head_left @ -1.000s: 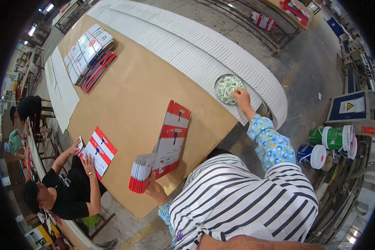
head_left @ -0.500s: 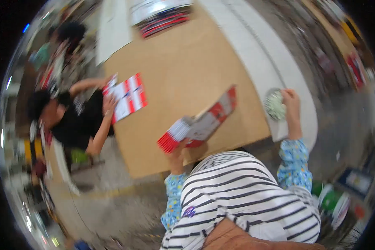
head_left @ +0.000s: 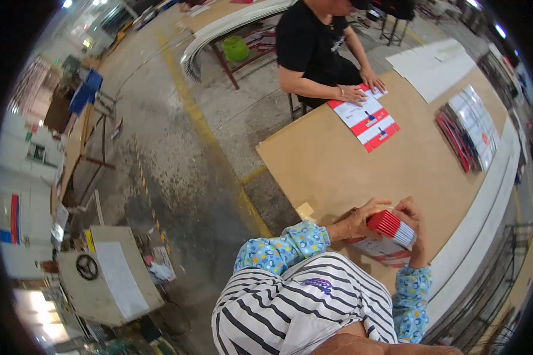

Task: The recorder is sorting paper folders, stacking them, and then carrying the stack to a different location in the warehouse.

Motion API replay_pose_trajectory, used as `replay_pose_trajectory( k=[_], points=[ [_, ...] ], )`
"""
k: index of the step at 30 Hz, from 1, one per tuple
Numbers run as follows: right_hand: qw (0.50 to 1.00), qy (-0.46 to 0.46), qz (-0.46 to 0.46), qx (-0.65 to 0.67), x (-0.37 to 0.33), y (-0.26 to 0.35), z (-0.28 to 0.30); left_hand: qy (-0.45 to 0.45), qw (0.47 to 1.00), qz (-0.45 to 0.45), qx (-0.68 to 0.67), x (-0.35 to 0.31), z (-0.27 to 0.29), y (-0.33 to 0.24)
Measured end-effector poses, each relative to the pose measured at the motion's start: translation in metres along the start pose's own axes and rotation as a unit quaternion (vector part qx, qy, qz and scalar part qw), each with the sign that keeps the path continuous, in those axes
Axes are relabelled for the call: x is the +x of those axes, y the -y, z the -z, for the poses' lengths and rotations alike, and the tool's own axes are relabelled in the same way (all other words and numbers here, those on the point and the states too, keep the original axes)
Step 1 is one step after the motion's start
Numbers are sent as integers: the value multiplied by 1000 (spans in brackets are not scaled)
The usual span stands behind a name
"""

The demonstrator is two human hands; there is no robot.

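Note:
A bundle of red and white folded cartons [head_left: 391,227] is between my two hands at the near edge of the table, its layered folded ends showing. My left hand [head_left: 364,220] grips it from the left, fingers bent over its far side. On the other side, my right hand [head_left: 411,216] holds it with curled fingers. The cartons' printed panels [head_left: 386,249] extend below my hands toward my striped shirt. Across the table, a co-worker's hands [head_left: 361,92] press on a flat red and white carton [head_left: 370,121].
The brown-topped table [head_left: 337,165] carries a stack of glossy sheets [head_left: 471,130] at right and a white board [head_left: 435,65] at the far end. A co-worker in black [head_left: 314,53] sits at the far side. A machine table with a handwheel [head_left: 87,267] stands at left.
The view has swung left. My right hand has left a round, pale green item on the white strip and joined my left hand at the carton bundle, which is now lower against the table edge.

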State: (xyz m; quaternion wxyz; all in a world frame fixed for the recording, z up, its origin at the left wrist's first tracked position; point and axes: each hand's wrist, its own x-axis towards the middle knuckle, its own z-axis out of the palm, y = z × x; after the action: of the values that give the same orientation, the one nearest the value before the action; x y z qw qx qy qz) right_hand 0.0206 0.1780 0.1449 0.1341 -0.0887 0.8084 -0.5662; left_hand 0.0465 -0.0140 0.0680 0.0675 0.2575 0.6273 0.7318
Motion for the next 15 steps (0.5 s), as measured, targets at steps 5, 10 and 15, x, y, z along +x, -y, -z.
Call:
replay_pose_trajectory(
  k=[5,10,15],
  points=[
    [1000,4,7,5,0,-16,-2,29,999,29,5,-1,-5,-11],
    [999,7,4,-45,-3,-15,-6,4,1000,9,18,-5,-8,-1],
    [999,41,-14,19,1,-32,3,0,1000,13,5,1,-7,0]
  ],
)
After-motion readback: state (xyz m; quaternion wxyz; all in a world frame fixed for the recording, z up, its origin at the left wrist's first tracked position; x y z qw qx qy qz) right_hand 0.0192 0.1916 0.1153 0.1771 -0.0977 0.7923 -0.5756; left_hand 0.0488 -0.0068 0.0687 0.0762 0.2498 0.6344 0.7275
